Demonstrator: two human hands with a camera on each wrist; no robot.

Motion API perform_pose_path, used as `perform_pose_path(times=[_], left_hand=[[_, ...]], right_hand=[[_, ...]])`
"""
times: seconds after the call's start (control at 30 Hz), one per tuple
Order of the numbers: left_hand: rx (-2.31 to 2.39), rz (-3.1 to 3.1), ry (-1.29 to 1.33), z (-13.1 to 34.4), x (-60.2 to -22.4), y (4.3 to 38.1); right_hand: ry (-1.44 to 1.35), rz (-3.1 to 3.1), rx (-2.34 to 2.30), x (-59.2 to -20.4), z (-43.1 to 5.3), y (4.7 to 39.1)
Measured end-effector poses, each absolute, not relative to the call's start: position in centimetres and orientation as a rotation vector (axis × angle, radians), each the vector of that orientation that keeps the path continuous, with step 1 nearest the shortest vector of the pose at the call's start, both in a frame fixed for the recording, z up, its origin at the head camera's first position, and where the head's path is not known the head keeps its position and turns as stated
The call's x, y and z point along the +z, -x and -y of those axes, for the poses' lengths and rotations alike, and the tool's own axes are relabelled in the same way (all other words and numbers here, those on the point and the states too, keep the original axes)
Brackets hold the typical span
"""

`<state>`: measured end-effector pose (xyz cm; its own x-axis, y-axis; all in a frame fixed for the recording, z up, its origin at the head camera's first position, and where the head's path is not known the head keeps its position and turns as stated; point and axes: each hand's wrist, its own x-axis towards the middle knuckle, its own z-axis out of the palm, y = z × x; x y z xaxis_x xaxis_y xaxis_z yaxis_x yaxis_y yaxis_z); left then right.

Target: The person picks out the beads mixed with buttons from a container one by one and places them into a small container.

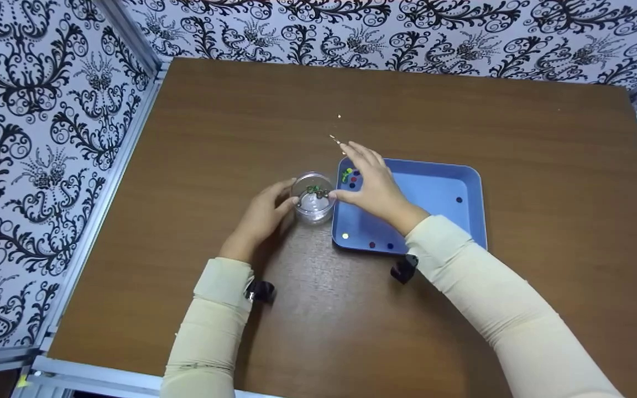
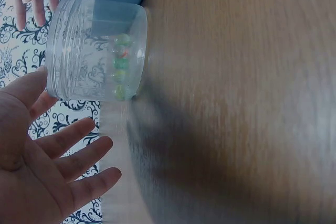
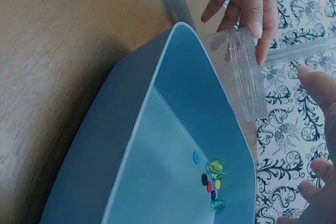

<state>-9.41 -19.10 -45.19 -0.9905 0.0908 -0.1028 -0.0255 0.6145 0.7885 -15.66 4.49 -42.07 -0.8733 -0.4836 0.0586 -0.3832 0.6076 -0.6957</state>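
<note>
A clear plastic jar (image 1: pixel 314 207) stands on the table against the left side of a blue tray (image 1: pixel 429 166). Several green and multicoloured glass marbles (image 2: pixel 122 64) lie at its bottom. My left hand (image 1: pixel 260 213) holds the jar's rim between thumb and index finger, its other fingers spread loosely beside the wall. Above the tray's left part is my right hand (image 1: pixel 374 185), fingers extended and apart from the marbles; the thumb is near the jar's rim. In the tray's corner lie glass marbles (image 3: pixel 215 168) with small coloured buttons (image 3: pixel 209 186).
More buttons are scattered in the tray, among them a yellow one (image 1: pixel 345 236) and a dark one (image 1: pixel 459 199). Small bright specks (image 1: pixel 339 116) show on the brown table (image 1: pixel 230 121) beyond the tray. Patterned panels (image 1: pixel 351 38) border the table.
</note>
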Motion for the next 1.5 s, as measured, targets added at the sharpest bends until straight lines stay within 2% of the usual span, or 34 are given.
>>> perform_pose_path(times=[0.7, 1.5], left_hand=[[1.349, -2.706, -0.089, 19.2, -45.4, 9.4], [1.357, -2.694, -0.068, 19.1, -45.1, 9.3]], right_hand=[[0.387, -2.497, -1.407, -42.4, -5.2, 16.9], [0.136, -2.355, -1.636, -43.3, -5.2, 17.9]])
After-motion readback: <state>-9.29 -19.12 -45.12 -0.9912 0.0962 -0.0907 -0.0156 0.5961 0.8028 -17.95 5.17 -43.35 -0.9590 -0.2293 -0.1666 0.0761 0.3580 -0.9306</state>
